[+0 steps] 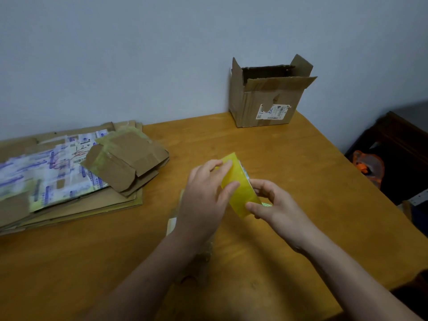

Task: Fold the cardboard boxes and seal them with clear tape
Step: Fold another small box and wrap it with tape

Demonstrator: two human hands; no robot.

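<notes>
Presently the left hand [203,195] pinches the outer band of the tape roll [238,181], and the right hand [273,205] grips its near end. The roll sits between them, above the bench [278,147], slanting far-left to near-right. The open box [266,98] stands well apart, beyond the right hand.

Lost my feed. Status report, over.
Left hand, right hand both gripping tape roll. Box open by wall, unsealed. Flat cardboard stack off to the left.

A home room: wooden table [301,158] against plain wall [139,54].
</notes>
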